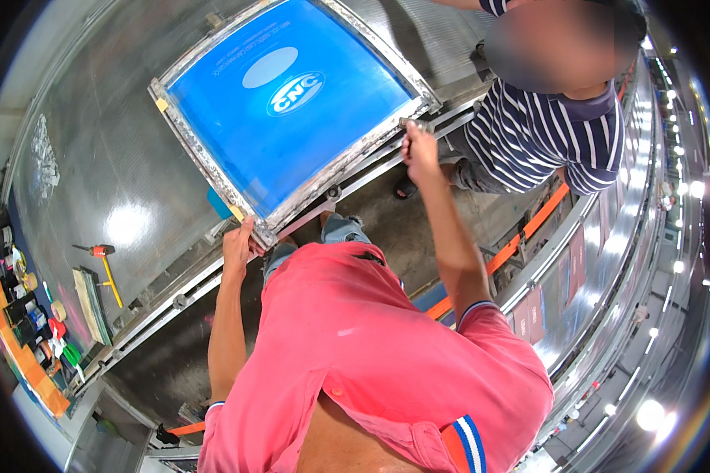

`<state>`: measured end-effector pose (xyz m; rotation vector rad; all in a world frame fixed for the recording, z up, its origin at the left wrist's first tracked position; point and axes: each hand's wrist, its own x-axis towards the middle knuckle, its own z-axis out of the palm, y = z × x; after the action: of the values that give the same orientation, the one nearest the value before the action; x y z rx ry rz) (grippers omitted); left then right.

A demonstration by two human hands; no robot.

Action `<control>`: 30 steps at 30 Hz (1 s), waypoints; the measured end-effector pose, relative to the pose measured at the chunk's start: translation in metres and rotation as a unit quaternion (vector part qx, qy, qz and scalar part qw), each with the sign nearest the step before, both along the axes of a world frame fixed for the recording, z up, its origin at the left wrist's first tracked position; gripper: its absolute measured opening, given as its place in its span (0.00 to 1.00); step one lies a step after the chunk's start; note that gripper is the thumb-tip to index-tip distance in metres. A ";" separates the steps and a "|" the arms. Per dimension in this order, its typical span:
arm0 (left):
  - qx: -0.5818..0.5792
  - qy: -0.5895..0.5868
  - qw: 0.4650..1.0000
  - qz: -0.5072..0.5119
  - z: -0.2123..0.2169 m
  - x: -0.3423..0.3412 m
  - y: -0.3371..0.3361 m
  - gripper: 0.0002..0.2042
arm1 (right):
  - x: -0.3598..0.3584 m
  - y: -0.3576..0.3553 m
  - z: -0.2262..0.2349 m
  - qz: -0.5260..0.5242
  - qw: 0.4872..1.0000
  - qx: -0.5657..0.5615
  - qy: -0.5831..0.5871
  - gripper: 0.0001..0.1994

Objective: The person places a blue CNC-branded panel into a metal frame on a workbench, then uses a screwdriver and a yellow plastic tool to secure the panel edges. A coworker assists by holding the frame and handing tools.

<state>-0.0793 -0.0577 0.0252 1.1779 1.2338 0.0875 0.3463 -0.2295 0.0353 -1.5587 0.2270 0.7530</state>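
Observation:
A screen-printing frame (347,162) with a blue mesh lies on the grey metal table, turned at an angle. Pale oval and lettered shapes show in its blue surface. At the corner closest to me, my left hand (241,243) is closed on the frame's edge, thumb and fingers pinching it. My right hand (420,151) is closed in a fist around a small grey metal piece (418,124) at the frame's right-hand side. Whether that piece is fixed to the frame or the table rail I cannot tell. A bit of turquoise material (218,203) sticks out beside the frame's left side.
At right stands a person (521,126) in a striped shirt, close to the frame. A yellow-handled tool with a red head (102,254) and a flat board (93,306) lie on the table's left. An orange-edged shelf (25,331) holds several small items. Another long table (564,296) runs at right.

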 end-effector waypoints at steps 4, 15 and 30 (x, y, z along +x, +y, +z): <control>0.003 0.014 1.000 0.023 -0.003 -0.004 -0.007 0.32 | -0.025 0.007 0.001 -0.042 0.992 0.016 0.118 0.16; 0.025 0.026 0.998 0.057 0.000 0.003 -0.008 0.30 | -0.011 -0.003 0.007 0.080 0.995 -0.052 0.023 0.15; 0.025 0.035 0.998 0.056 0.001 0.002 -0.008 0.31 | 0.081 -0.002 0.034 0.322 0.921 -0.219 0.038 0.33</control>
<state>-0.0769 -0.0656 0.0266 1.1631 1.3660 0.1621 0.4276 -0.2314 0.0697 -2.0637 -0.0829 1.3453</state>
